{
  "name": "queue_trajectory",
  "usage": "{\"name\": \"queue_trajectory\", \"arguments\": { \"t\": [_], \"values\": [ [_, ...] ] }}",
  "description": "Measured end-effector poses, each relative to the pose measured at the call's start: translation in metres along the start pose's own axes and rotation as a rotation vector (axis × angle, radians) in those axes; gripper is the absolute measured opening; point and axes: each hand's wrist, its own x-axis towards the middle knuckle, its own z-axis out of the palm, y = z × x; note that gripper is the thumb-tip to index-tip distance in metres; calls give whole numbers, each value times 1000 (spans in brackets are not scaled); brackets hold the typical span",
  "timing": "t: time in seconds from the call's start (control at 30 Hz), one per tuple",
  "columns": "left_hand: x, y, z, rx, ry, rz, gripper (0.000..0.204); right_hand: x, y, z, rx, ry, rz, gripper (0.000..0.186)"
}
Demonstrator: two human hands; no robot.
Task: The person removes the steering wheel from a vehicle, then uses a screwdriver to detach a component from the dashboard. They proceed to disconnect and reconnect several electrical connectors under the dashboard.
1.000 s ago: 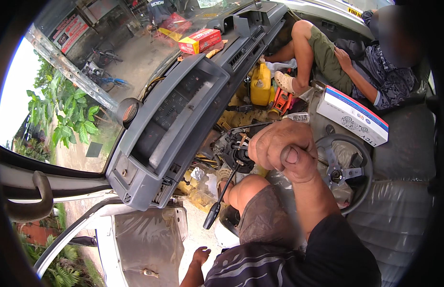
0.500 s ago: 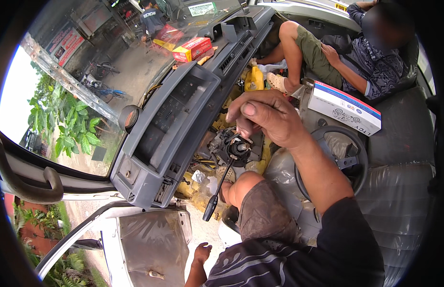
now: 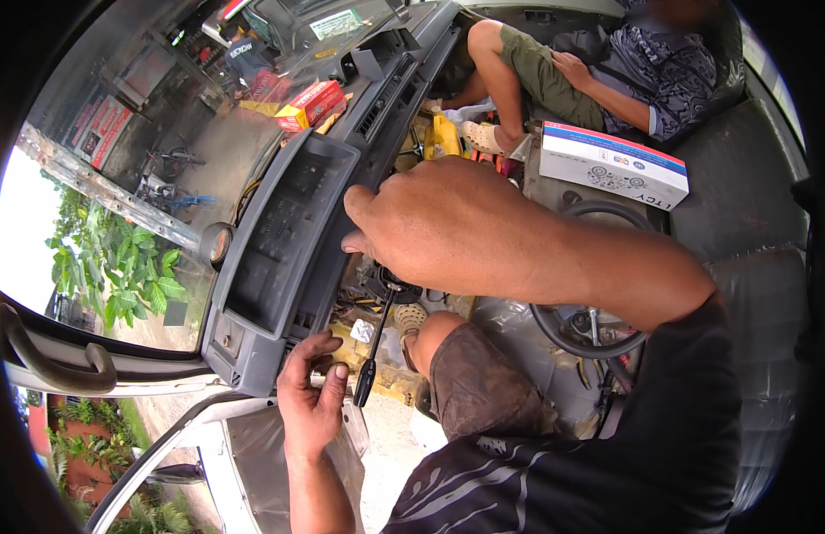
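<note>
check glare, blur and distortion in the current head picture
Head view: the white sky at far left is blown out; head view: glare streaks the grey plastic-covered seat; head view: the white metal door bends near the rim; head view: the seated person's head is blurred, the bare left hand and bare right hand clearly outlined.

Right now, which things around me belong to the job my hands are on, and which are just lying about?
Likely part of the job:
stalk lever, beside the left hand
steering column, mostly hidden by the right hand
steering wheel, off its column

Apparently just lying about:
long white box
red-and-yellow box
yellow container
</note>
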Motion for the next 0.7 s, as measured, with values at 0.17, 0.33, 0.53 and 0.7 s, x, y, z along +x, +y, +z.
{"name": "queue_trajectory", "arguments": {
  "t": [0.17, 0.33, 0.53, 0.7],
  "values": [
    [93, 33, 48, 265, -138, 213, 31, 8, 12, -3, 191, 189, -503, 26],
    [123, 25, 66, 281, -120, 146, 10, -3, 10, 3, 197, 169, -182, 25],
    [128, 21, 72, 250, -18, 280, 6, 7, 18, -5, 67, 183, -252, 28],
    [132, 23, 63, 348, -132, 379, 10, 6, 13, -5, 178, 293, -341, 21]
  ]
}}
